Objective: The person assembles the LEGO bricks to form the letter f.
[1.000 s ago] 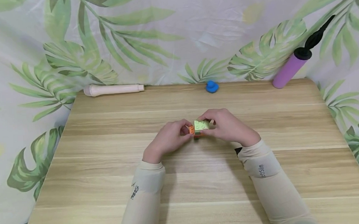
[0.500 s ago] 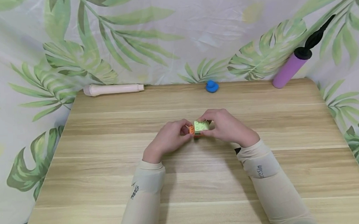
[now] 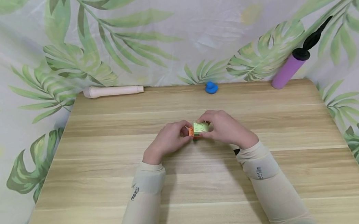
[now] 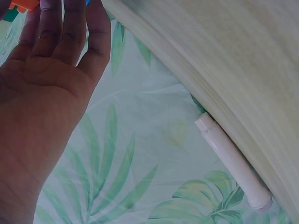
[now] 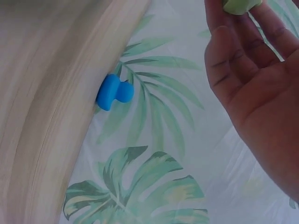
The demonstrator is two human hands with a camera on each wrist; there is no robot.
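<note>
Near the middle of the table, both hands meet around a small group of toy building bricks. My left hand pinches an orange brick between thumb and fingers. The thumb and fingers of my right hand grip a light green brick with studs on top, right beside the orange one. Below the light green brick a bit of dark green and a thin orange-red strip show; the fingers hide the rest. In the right wrist view, the light green brick shows at the fingertips. An orange edge appears in the left wrist view.
Along the table's back edge lie a pale pink microphone at left and a blue rubber duck near the middle. A purple hand pump with a black end leans on the leaf-print cloth at right.
Both hands keep their grip in nearly the same place. The bricks tilt very slightly, showing a little more of the orange brick's face. The head view shifts a touch.
</note>
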